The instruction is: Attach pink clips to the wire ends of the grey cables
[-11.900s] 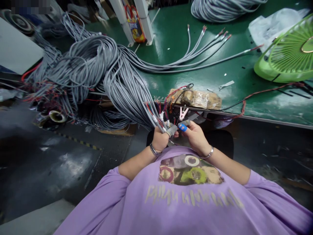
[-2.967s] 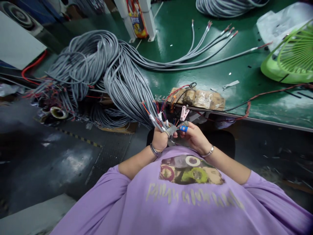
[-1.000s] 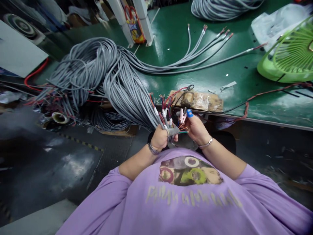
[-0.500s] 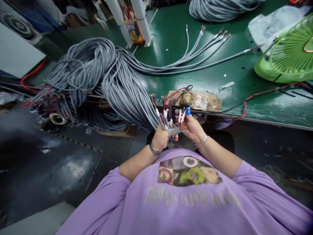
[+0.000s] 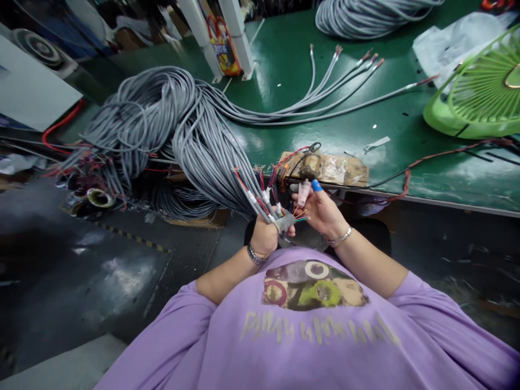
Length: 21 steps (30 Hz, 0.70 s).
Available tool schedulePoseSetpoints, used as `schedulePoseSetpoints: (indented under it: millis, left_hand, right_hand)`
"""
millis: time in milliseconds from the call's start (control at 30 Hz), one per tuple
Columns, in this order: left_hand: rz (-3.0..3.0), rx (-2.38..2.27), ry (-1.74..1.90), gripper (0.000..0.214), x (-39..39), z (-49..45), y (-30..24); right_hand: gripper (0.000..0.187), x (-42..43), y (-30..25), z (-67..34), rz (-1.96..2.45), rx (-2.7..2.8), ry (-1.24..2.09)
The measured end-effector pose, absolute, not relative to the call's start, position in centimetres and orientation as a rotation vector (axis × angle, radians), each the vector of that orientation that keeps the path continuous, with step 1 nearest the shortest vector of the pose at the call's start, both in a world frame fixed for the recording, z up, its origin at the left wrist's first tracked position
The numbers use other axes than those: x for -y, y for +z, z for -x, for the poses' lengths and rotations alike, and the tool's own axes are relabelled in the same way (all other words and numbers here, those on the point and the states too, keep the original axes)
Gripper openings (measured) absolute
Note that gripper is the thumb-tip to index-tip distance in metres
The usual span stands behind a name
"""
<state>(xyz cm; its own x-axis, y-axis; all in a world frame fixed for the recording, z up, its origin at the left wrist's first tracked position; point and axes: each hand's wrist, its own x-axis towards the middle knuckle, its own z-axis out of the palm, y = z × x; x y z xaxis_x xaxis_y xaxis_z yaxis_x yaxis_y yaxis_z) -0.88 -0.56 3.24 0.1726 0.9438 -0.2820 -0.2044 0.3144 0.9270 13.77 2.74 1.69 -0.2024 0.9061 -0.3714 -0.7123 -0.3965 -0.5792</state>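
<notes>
My left hand [image 5: 266, 234] is closed around the ends of several grey cables [image 5: 255, 201], its thumb covered in a grey wrap. Stripped, coloured wires fan out above the fist; another bunch of thin wires [image 5: 301, 215] sticks out to the right past the thumb. Facing it, my right hand [image 5: 325, 214] has its thumb and fingers apart, close to those wires. A blue cover [image 5: 316, 186] sits on the right thumb tip. Something pale pink [image 5: 303, 193], apparently a wrap on the index finger, is blurred. Whether the other right fingers touch the wires is unclear.
A big grey cable coil [image 5: 158, 108] lies on the green table [image 5: 280, 146], with loose cable ends running right. A wooden block [image 5: 341, 169] sits at the table edge. To the right stands a green fan [image 5: 455, 122]; another coil [image 5: 365, 19] lies at the back.
The wire ends in my left hand have tilted leftward and spread. My right hand has moved slightly right and turned, with its thumb now further from the pink-covered finger.
</notes>
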Motion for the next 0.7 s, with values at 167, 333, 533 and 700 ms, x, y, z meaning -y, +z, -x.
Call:
schedulePoseSetpoints:
  millis: [167,333,533,700]
  left_hand:
    - [-0.911,-1.086,1.035,0.03,0.3,0.0,2.9]
    - [-0.882,-1.109,1.064,0.03,0.3,-0.7,2.9]
    - [-0.896,-1.141,1.063,0.027,0.3,-0.7,2.8]
    - [-0.941,-1.104,1.04,0.028,0.3,-0.4,2.2]
  right_hand:
    - [0.04,-2.7,1.0,-13.6,0.804,0.412,1.709]
    - [0.043,-2.8,1.0,-13.5,0.786,0.389,1.745]
    - [0.036,-3.2,1.3,-13.4,0.807,0.302,1.742]
    - [0.037,-3.1,0.9,-13.3,0.797,0.315,1.749]
